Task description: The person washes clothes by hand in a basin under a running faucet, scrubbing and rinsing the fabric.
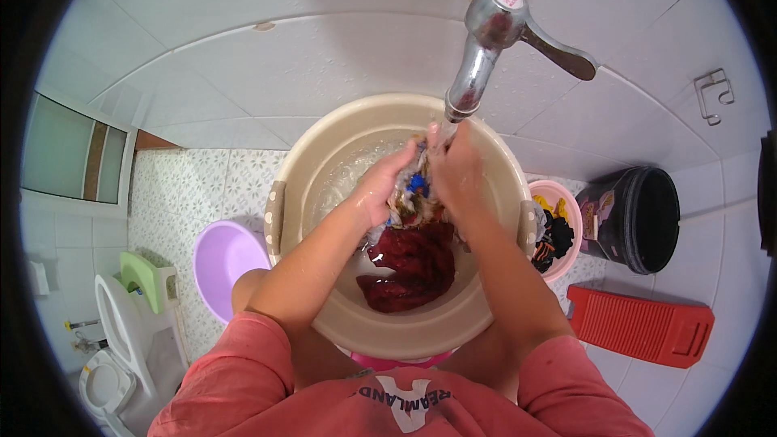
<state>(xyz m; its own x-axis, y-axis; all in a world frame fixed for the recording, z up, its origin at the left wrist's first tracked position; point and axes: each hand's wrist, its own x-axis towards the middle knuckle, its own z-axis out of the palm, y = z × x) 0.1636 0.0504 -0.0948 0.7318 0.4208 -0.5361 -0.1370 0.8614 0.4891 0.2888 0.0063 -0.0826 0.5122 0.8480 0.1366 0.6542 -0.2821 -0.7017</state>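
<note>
A large beige plastic basin (340,115) with water in it stands before me. Over it, both my hands hold a wet multicoloured cloth (416,185) with blue, white and brown patches. My left hand (379,188) grips its left side. My right hand (458,164), blurred, has hold of the upper right part, just under the spout of a chrome tap (479,67). Water runs from the spout onto the cloth and my right fingers. Below the hands a dark red garment (419,267) lies partly in the water.
Right of the basin are a pink basin (573,255) of clothes, a black bucket (658,218) on its side and a red washboard (643,325). To the left are a purple basin (221,261), a green plastic stool (139,279) and a white toilet (109,382). A tiled wall (376,60) rises behind.
</note>
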